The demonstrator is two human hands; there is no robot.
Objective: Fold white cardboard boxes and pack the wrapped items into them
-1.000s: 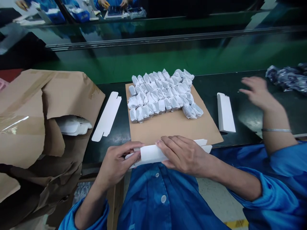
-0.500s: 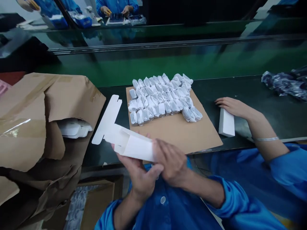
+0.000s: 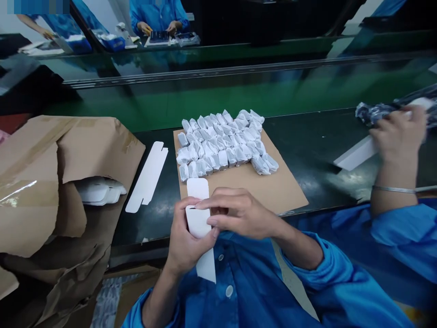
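Both my hands hold a small white carton (image 3: pixel 199 219) upright in front of my chest, its top flap sticking up. My left hand (image 3: pixel 186 243) wraps round the carton's body. My right hand (image 3: pixel 235 213) is curled over its upper end, fingertips pressed on the front by the flap. Just beyond lies a brown cardboard sheet (image 3: pixel 273 189) carrying several white wrapped packets (image 3: pixel 221 143) in rows. A flat unfolded white carton blank (image 3: pixel 147 176) lies left of the sheet on the dark table.
A torn brown cardboard box (image 3: pixel 64 173) with white trays inside stands at left. At right a co-worker's hand (image 3: pixel 398 134) in a blue sleeve lifts another white carton (image 3: pixel 355 155) near a dark patterned bag (image 3: pixel 375 111). A green conveyor belt (image 3: pixel 239 98) runs behind; other people work beyond it.
I turned the carton from lying sideways to upright and moved my right hand to its top. The co-worker picked up the white carton from the table and raised it to the right.
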